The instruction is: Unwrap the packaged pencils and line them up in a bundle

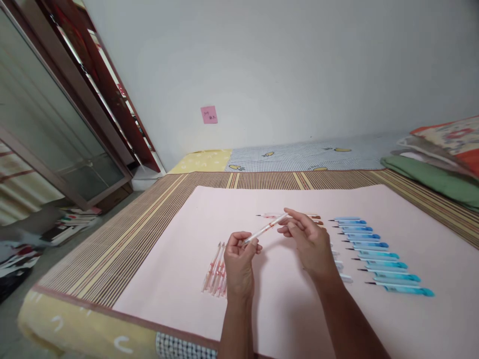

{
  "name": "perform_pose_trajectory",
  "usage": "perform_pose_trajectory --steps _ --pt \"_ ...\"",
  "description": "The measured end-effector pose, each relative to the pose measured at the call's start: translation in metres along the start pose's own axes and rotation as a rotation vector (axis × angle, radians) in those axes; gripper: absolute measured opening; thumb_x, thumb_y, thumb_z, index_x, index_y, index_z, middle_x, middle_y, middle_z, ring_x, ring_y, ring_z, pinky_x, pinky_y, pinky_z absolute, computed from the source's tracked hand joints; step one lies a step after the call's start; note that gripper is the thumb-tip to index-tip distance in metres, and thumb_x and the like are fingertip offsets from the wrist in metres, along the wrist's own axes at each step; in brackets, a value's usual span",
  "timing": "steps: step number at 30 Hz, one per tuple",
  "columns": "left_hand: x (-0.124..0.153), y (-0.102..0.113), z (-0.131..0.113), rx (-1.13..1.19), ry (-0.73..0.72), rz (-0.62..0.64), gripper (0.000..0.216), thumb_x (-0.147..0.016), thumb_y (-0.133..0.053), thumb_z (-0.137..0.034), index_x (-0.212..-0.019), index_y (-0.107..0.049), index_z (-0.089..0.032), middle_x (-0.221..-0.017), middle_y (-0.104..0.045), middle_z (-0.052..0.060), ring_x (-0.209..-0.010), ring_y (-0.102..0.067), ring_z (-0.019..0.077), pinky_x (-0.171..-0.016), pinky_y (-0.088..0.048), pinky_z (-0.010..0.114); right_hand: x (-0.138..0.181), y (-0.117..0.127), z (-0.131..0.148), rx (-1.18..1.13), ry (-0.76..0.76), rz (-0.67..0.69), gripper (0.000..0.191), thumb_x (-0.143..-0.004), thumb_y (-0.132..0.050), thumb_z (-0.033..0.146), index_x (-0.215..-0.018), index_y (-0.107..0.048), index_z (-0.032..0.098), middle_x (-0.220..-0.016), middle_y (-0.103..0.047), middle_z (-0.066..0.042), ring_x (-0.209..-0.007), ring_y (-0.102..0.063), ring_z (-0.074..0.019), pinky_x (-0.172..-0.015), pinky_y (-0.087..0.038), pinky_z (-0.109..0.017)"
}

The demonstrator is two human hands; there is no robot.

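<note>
A slim white pen (265, 230) with orange markings is held at a slant above the pink sheet. My left hand (240, 262) is closed around its lower end. At the upper end, the index fingertip of my right hand (309, 242) touches the pen, while its other fingers are apart from the barrel and partly curled. Left of my left hand lies a bunch of similar pens (214, 271) with pinkish-orange markings, partly hidden by that hand. Behind my right hand lie several brown-ended pens (269, 216) and some pale ones (346, 278), mostly covered.
A row of blue pens (391, 264) with dark tips lies to the right on the pink sheet (168, 249). The sheet rests on a striped mat (112, 239). Folded bedding (441, 179) is stacked at the far right; a pink note (209, 114) sticks to the wall.
</note>
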State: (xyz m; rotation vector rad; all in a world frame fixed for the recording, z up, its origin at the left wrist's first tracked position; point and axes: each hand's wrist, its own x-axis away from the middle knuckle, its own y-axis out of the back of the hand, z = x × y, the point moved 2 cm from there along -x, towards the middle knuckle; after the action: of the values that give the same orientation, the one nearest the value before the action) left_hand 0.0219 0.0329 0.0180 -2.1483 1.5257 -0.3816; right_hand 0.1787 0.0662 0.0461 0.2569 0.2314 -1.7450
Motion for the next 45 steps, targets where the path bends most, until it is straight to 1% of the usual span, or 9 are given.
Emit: perform_pose_trajectory --steps 7,14,25,34,37,39,41,43,45 --pt "0.000 -0.001 0.000 0.014 0.010 -0.007 0.031 -0.068 -0.083 -0.028 -0.089 -0.062 -0.016 -0.068 -0.061 -0.003 -0.060 -0.059 0.0085 -0.064 -0.044 0.021 0.000 0.002 -0.001 0.023 -0.026 -0.029 0.047 -0.084 -0.059 0.038 -0.124 -0.065 0.014 -0.093 -0.074 -0.010 -0.078 -0.071 -0.0196 -0.076 -0.058 -0.036" --pt "-0.001 0.000 0.002 0.005 0.023 -0.064 0.032 -0.067 -0.083 -0.029 -0.088 -0.063 -0.015 -0.067 -0.063 -0.001 -0.058 -0.059 0.0092 -0.062 -0.045 0.022 0.001 0.000 0.002 -0.056 -0.120 -0.045 0.049 -0.079 -0.064 0.040 -0.118 -0.069 0.010 -0.081 -0.074 -0.009 -0.077 -0.071 -0.0213 -0.073 -0.058 -0.035" --pt "0.001 -0.002 0.003 0.000 0.022 -0.077 0.030 -0.067 -0.082 -0.030 -0.082 -0.061 -0.014 -0.068 -0.065 0.001 -0.056 -0.059 0.0100 -0.058 -0.044 0.023 0.006 -0.014 -0.012 -0.082 -0.118 -0.022 0.055 -0.076 -0.067 0.041 -0.125 -0.065 0.015 -0.094 -0.070 -0.007 -0.084 -0.071 -0.0219 -0.076 -0.057 -0.037" --pt "-0.002 0.000 0.000 0.020 0.035 -0.066 0.032 -0.064 -0.083 -0.030 -0.083 -0.062 -0.015 -0.066 -0.061 -0.001 -0.056 -0.056 0.0095 -0.059 -0.042 0.022 -0.002 0.000 -0.025 -0.042 -0.184 -0.019 0.054 -0.083 -0.059 0.044 -0.127 -0.062 0.012 -0.097 -0.073 -0.012 -0.081 -0.070 -0.0225 -0.077 -0.056 -0.040" --pt "-0.002 0.002 -0.001 0.020 0.038 -0.074 0.031 -0.065 -0.082 -0.030 -0.084 -0.063 -0.015 -0.066 -0.061 -0.001 -0.056 -0.056 0.0097 -0.059 -0.042 0.023 -0.003 0.006 -0.018 0.107 -0.096 -0.027 0.045 -0.083 -0.060 0.042 -0.119 -0.068 0.016 -0.102 -0.073 -0.011 -0.092 -0.069 -0.0255 -0.084 -0.053 -0.042" --pt "-0.003 0.005 -0.004 0.014 0.036 -0.052 0.029 -0.068 -0.080 -0.031 -0.084 -0.063 -0.015 -0.066 -0.061 -0.001 -0.055 -0.053 0.0090 -0.057 -0.040 0.022 -0.001 0.006 -0.005 0.237 0.061 0.019 0.036 -0.083 -0.061 0.041 -0.111 -0.072 0.021 -0.110 -0.072 -0.010 -0.105 -0.065 -0.0267 -0.091 -0.049 -0.042" --pt "-0.004 0.008 -0.008 -0.020 0.033 -0.001 0.026 -0.071 -0.078 -0.033 -0.082 -0.062 -0.015 -0.065 -0.060 -0.001 -0.053 -0.051 0.0083 -0.056 -0.039 0.022 0.005 0.001 0.009 0.343 0.196 0.130 0.027 -0.083 -0.063 0.042 -0.100 -0.074 0.025 -0.110 -0.071 -0.007 -0.108 -0.062 -0.0264 -0.093 -0.046 -0.041" --pt "-0.004 0.010 -0.013 -0.081 0.041 0.069 0.025 -0.074 -0.077 -0.034 -0.079 -0.062 -0.015 -0.062 -0.059 -0.001 -0.053 -0.049 0.0081 -0.055 -0.037 0.022 0.011 -0.007 0.018 0.426 0.218 0.269 0.018 -0.082 -0.065 0.040 -0.089 -0.074 0.026 -0.100 -0.071 -0.005 -0.100 -0.063 -0.0249 -0.089 -0.046 -0.038" --pt "-0.005 0.012 -0.018 -0.136 0.059 0.132 0.026 -0.075 -0.077 -0.036 -0.076 -0.062 -0.015 -0.059 -0.057 -0.002 -0.052 -0.050 0.0084 -0.055 -0.037 0.022 0.017 -0.015 0.022 0.499 0.167 0.391 0.013 -0.083 -0.064 0.035 -0.080 -0.071 0.025 -0.088 -0.070 -0.003 -0.089 -0.062 -0.0226 -0.081 -0.045 -0.035"
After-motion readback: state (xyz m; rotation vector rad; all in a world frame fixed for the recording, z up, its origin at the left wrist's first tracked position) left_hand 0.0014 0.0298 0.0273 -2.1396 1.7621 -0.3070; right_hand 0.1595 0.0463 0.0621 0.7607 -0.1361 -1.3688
